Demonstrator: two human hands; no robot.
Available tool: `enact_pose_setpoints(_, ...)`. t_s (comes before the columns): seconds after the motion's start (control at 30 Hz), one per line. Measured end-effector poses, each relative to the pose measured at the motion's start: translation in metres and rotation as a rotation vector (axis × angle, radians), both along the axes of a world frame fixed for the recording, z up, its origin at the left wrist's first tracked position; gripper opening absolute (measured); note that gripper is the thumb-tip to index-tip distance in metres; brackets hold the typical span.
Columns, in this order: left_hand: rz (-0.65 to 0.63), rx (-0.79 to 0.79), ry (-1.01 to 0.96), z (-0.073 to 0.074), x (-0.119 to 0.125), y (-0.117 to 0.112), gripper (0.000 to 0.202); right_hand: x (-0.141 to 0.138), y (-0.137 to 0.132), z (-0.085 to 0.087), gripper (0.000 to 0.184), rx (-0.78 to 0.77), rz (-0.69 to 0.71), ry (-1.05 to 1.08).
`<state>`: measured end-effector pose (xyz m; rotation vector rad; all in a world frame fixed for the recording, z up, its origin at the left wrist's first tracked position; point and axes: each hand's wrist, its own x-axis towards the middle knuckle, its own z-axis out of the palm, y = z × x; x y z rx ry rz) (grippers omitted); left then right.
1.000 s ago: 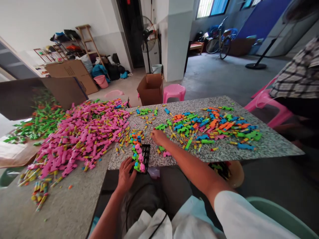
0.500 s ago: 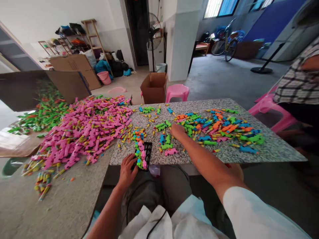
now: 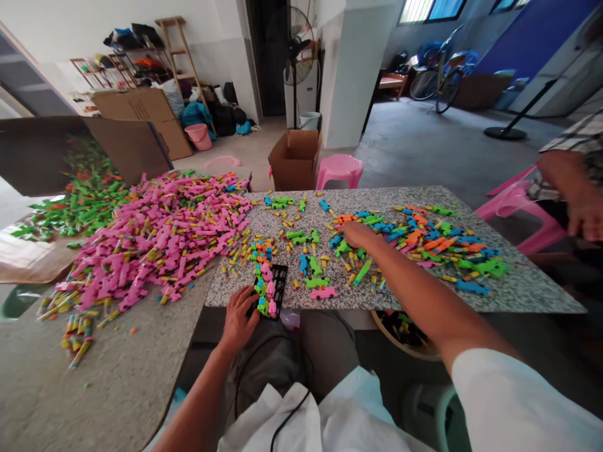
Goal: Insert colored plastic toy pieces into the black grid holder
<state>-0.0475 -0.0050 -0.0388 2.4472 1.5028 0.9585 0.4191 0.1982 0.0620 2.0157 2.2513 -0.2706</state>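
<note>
My left hand (image 3: 241, 316) is at the table's front edge, its fingers and thumb closed on the left side of a black slotted tray (image 3: 279, 285). Small pink, green, blue and orange car-shaped toys (image 3: 266, 285) stand in a column along that side of the tray. Over the granite tabletop, my right hand (image 3: 357, 235) reaches into the near left part of a mixed heap of car-shaped toys (image 3: 414, 235). Its fingers are drawn together, and what they hold is hidden. Loose green toys (image 3: 318, 282) and a pink one (image 3: 324, 293) lie between the hands.
A large pink heap (image 3: 164, 232) covers the left table, with green pieces (image 3: 85, 210) beside a cardboard box behind it. Below the table's front edge sits a round container (image 3: 405, 333). Another person's hand (image 3: 584, 210) shows at right. A pink stool (image 3: 340, 169) stands beyond the table.
My right hand has moved right and slightly away from me across the heap. The left hand stays at the tray. The round container under the table has come into view.
</note>
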Motion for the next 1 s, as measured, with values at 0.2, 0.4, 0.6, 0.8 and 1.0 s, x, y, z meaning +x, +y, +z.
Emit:
enact_pose_setpoints(0.2,0.006,-0.002,0.010,0.000,0.000,0.001,0.032,-0.007,0.001,-0.005,0.036,-0.011,0.178,0.116)
enact_pose_setpoints(0.4,0.002,0.004,0.013,-0.002,-0.001,0.001,0.032,0.004,0.002,0.000,0.041,0.054,0.079,0.093)
enact_pose_setpoints(0.6,0.006,-0.001,-0.007,0.002,0.001,0.000,0.032,-0.001,-0.016,-0.003,0.032,-0.011,0.074,-0.057)
enact_pose_setpoints(0.8,0.010,-0.039,0.023,0.006,0.002,-0.003,0.033,-0.018,-0.028,0.007,0.030,0.206,-0.084,0.092)
enact_pose_setpoints(1.0,0.036,-0.031,0.015,0.004,0.002,-0.002,0.032,-0.116,-0.084,0.006,0.032,0.116,-0.062,0.662)
